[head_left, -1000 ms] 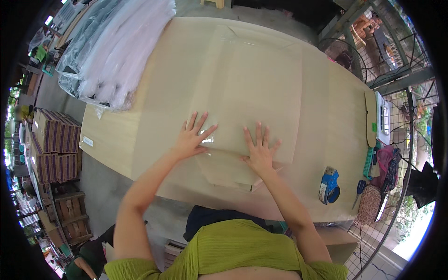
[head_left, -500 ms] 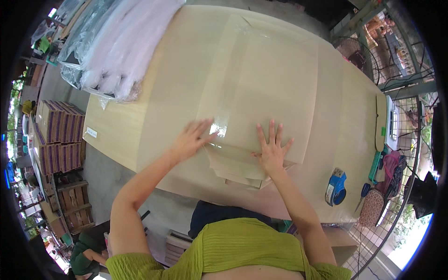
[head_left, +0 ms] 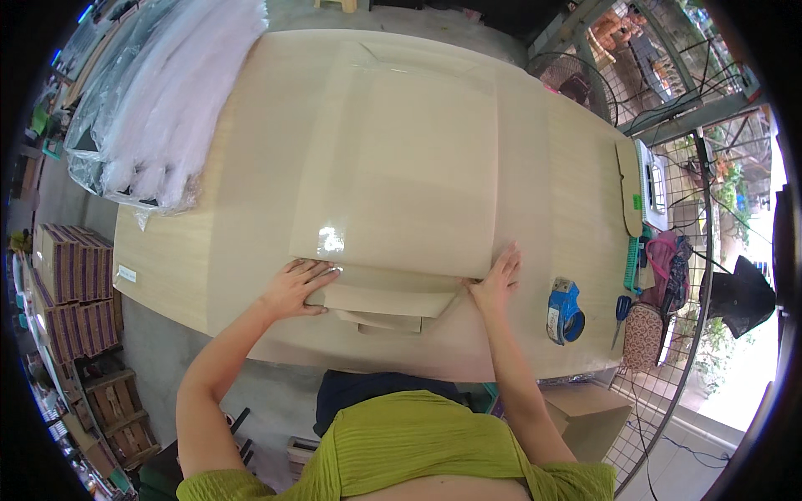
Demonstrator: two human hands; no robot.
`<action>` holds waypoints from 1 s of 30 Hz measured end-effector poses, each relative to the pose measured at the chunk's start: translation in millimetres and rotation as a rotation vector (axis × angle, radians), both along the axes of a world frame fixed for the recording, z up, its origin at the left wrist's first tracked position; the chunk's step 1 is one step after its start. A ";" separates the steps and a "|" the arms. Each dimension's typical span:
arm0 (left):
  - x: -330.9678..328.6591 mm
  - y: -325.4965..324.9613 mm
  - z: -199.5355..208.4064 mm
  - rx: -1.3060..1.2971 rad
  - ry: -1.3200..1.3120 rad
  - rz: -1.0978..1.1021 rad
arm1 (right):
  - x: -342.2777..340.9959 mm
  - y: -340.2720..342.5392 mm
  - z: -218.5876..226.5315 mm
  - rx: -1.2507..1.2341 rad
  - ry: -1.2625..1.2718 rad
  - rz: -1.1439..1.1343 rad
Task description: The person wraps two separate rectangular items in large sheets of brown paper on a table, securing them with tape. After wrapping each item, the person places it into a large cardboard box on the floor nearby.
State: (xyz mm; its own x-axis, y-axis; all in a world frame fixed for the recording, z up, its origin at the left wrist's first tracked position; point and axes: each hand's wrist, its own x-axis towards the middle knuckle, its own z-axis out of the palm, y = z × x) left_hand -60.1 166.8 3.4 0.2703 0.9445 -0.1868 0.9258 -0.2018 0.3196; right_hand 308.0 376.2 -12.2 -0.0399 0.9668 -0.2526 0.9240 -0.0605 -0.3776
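Observation:
A large flat parcel wrapped in brown kraft paper (head_left: 418,175) lies on the table before me. Clear tape shines near its front left and along its far end. At the near end, a folded paper flap (head_left: 384,290) sticks out toward me, with a smaller tab under it. My left hand (head_left: 294,288) rests at the parcel's near left corner, its fingers against the flap's edge and the thumb apart. At the near right corner lies my right hand (head_left: 498,280), fingers stretched along the side and thumb at the fold. Both hands are open.
A blue tape dispenser (head_left: 565,311) and a screwdriver-like tool (head_left: 621,319) lie at the right. Beyond them sit a patterned pouch (head_left: 643,334) and a wire mesh wall. Plastic-wrapped white material (head_left: 175,100) covers the far left. Boxes (head_left: 73,263) are stacked beyond the table's left side.
Both hands have come off the parcel's top surface, down to its two near corners. The near flap now shows more fully, and the whole view has shifted.

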 end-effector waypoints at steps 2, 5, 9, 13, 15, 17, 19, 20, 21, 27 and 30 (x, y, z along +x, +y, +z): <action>14.0 7.0 13.1 0.026 0.043 0.042 | 2.6 1.9 0.0 -0.012 -0.016 -0.001; 30.1 -4.9 -9.1 0.133 0.128 0.141 | -2.6 1.2 3.0 -0.005 -0.006 0.001; 38.5 -0.7 -27.6 0.227 0.107 0.239 | 5.6 -14.7 -1.2 0.288 -0.021 0.130; 31.5 20.9 -0.3 0.015 -0.022 0.363 | 36.2 -30.6 6.8 0.337 0.414 0.679; 31.3 31.4 12.9 -0.086 0.008 0.385 | 30.8 -31.0 11.5 0.337 0.383 0.753; 29.7 39.8 18.9 -0.135 0.040 0.399 | 31.4 -25.7 -3.8 0.342 0.434 0.721; 22.9 49.5 24.9 -0.157 -0.007 0.408 | 25.2 -23.6 -6.9 0.399 0.443 0.697; 19.5 55.0 28.0 -0.168 -0.031 0.412 | 25.8 -28.3 -6.6 0.459 0.419 0.685; 15.5 58.0 31.1 -0.187 -0.007 0.387 | 21.2 -32.2 -5.1 0.520 0.401 0.679; 10.9 55.0 39.8 -0.251 -0.024 0.403 | -19.7 -24.2 12.1 0.600 0.363 0.707; 26.3 32.0 37.4 0.093 -0.118 0.615 | -6.9 -11.8 -20.2 0.355 0.570 0.593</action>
State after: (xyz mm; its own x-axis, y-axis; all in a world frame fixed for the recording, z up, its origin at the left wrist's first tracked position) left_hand -33.7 198.9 40.8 -0.3130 0.9446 -0.0989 0.8409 0.3240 0.4335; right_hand 301.1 364.4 -32.4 -0.5857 0.7649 0.2681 0.4331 0.5749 -0.6942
